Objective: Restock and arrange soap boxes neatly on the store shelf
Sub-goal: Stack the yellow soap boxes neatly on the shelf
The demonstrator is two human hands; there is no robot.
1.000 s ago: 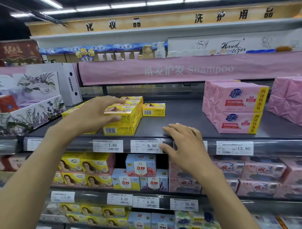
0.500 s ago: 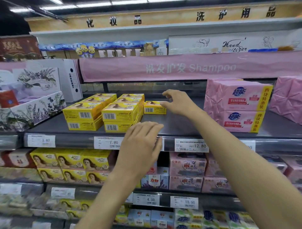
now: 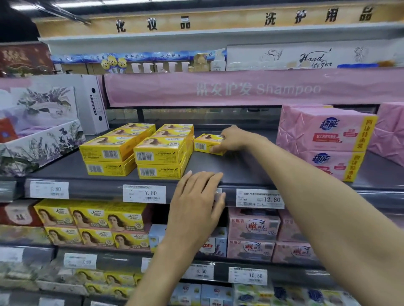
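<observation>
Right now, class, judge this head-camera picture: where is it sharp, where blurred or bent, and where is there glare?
Head view: sharp on the stacked yellow boxes and the right hand gripping the single yellow box; head view, lower-left shelves smeared; head view, top shelf edge bowed by the wide lens, ceiling lights glaring.

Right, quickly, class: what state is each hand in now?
Left hand: open, fingers straight, at the shelf edge.
Right hand: holding the lone yellow box.
</observation>
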